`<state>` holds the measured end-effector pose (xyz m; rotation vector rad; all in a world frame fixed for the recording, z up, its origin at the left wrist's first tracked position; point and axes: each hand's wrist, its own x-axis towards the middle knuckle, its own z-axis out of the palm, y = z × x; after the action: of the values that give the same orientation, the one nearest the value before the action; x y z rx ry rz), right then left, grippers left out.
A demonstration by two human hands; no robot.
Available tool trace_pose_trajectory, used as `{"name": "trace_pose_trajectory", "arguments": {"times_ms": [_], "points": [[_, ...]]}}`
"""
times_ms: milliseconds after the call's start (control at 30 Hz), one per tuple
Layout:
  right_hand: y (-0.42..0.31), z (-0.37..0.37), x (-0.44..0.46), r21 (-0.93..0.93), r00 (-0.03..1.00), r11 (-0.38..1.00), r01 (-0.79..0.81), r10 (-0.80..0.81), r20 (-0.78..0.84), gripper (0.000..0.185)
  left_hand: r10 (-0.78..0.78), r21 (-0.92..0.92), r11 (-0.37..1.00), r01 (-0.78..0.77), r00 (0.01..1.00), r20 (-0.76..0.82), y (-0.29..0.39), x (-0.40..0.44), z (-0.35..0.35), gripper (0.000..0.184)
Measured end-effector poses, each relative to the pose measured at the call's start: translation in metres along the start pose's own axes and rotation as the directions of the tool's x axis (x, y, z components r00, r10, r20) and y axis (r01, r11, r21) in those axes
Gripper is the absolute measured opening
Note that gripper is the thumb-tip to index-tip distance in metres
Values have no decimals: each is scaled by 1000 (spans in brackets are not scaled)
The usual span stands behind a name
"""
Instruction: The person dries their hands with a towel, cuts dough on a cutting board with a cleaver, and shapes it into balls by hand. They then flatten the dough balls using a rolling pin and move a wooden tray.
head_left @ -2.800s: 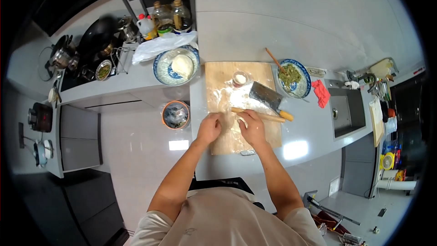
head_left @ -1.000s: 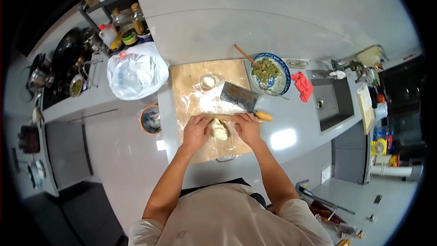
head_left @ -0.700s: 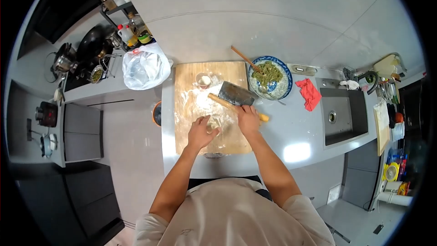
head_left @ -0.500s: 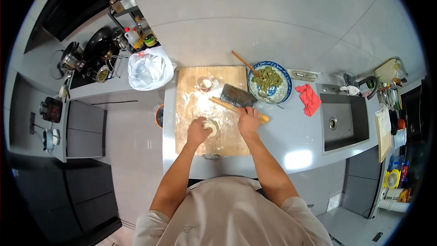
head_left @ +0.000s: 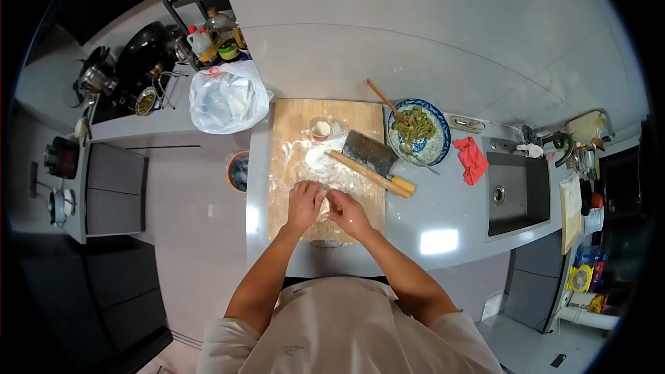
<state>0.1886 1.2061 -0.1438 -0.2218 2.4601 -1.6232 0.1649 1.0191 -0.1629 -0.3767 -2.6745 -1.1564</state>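
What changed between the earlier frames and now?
Right hand let go of the rolling pin and moved left and toward the body, joining the left hand at the dough piece. The pin lies alone beside the cleaver. Since the first frame, the plastic bag has come over the dough bowl's spot. Filling bowl and red cloth: unchanged.

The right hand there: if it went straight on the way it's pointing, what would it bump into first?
The right hand would probably meet the pale dough first, then the left hand just beyond; this one view leaves the exact gaps unclear.
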Motion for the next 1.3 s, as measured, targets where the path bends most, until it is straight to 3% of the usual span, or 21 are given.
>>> {"name": "trace_pose_trajectory", "arguments": {"times_ms": [133, 200, 233, 267, 333, 367, 433, 500, 567, 633, 700, 767, 900, 933, 967, 1033, 1100, 1133, 1167, 1233, 1300], "points": [[17, -1, 52, -261, 946, 913, -314, 325, -2, 27, -2, 273, 962, 23, 997, -79, -24, 32, 31, 15], [12, 4, 59, -293, 903, 862, -413, 429, -10, 22, -238, -7, 971, 239, 969, -69, -35, 50, 42, 21], [9, 6, 62, -289, 967, 923, -253, 229, -114, 24, -393, -204, 901, 382, 920, -11, -42, 57, 43, 25], [5, 6, 63, -302, 976, 950, -83, 17, -217, 27, -392, -201, 902, 381, 920, -13, -46, 53, 41, 25], [-6, 0, 39, -265, 984, 962, 72, -112, -140, 32, -590, -698, 485, 527, 786, 184, -33, 45, 21, 29], [-11, -3, 24, -219, 968, 950, 224, -243, -63, 37, -591, -697, 486, 527, 786, 182, -23, 38, 13, 29], [-14, -6, 15, -89, 986, 984, 157, -161, -49, 48, -225, -141, 965, 223, 974, 0, -6, 22, 7, 30], [-18, -5, 11, -24, 983, 994, -110, 105, -153, 49, -117, -28, 993, 116, 992, -43, -8, 11, 20, 27], [22, 7, 34, -55, 993, 998, -9, 2, -116, 47, -4, 230, 973, 29, 994, -111, -11, 18, 31, 21], [41, 18, 60, -296, 983, 950, -98, 47, -176, 43, -104, 252, 958, 136, 985, -134, -8, 44, 31, 21], [20, 17, 67, -282, 978, 944, -171, 127, -166, 41, -283, 151, 945, 291, 956, -76, -31, 52, 40, 29], [-6, 17, 51, -323, 955, 945, 45, -136, -265, 46, -268, 116, 955, 272, 962, -45, -26, 48, 30, 32], [4, 9, -9, -115, 954, 947, 299, -299, 11, 61, -263, -27, 963, 268, 959, 108, -16, -7, 15, 41], [-1, 3, -23, -4, 996, 999, 51, -51, 67, 58, -83, 215, 973, 79, 997, 7, -10, -15, 14, 42], [-1, -2, -20, -6, 997, 999, 51, -50, 66, 58, -82, 213, 974, 79, 997, 7, -7, -12, 19, 42], [7, -6, -14, -283, 997, 957, -68, 58, -44, 49, -217, 278, 932, 233, 972, -86, 0, 2, 26, 42], [6, -8, 5, -237, 986, 971, -16, -23, -163, 43, -355, 310, 892, 330, 934, 27, -11, 28, 20, 41], [5, -9, 14, -203, 983, 979, -24, -13, -181, 41, -570, -293, 729, 618, 786, 238, -15, 41, 12, 44], [2, -9, 23, -169, 980, 985, -29, -5, -199, 38, -558, -677, 167, 716, 635, 534, -15, 49, 2, 48], [-5, -12, 48, -218, 967, 974, 62, -112, -228, 34, -509, -707, 143, 693, 664, 548, -17, 54, -7, 48], [-22, -21, 73, -222, 934, 972, 70, -142, -328, 33, -532, -729, 347, 590, 764, 364, -14, 55, -10, 40]]}}
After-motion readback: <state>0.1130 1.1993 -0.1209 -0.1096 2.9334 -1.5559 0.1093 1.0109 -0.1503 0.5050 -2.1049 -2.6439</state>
